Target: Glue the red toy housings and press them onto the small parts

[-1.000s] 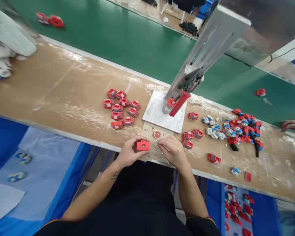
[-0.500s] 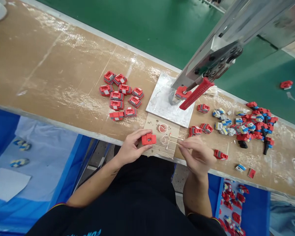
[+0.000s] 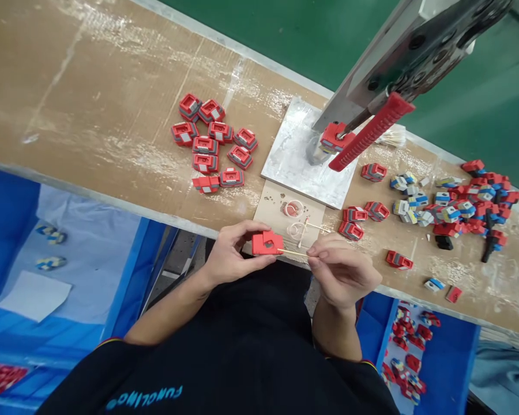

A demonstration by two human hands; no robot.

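My left hand (image 3: 236, 253) grips a red plastic block-shaped part (image 3: 266, 244) by its left side, thumb below and fingers above; a dark opening shows in its face. Between the thumb and fingers of my right hand (image 3: 343, 268) is a thin wooden stick (image 3: 294, 252). Its tip meets the right edge of the red part. Just beyond, a piece of cardboard (image 3: 268, 208) bears a small clear cup (image 3: 293, 208) with red in it and a clear ring-like lid (image 3: 294, 231). Cotton swabs (image 3: 303, 233) lie beside the lid.
A metal plate (image 3: 294, 150) carries a clamp with a red handle (image 3: 372, 132), pressing on a red part (image 3: 335, 137). Several red-and-grey parts (image 3: 205, 145) sit at left. A pile of coloured parts (image 3: 471, 196) lies at right. Blue bins (image 3: 132, 276) stand below the bench.
My right hand has brought the stick from the clear lid leftward to the red part. The left hand still holds that part. The whole view has shifted a little.
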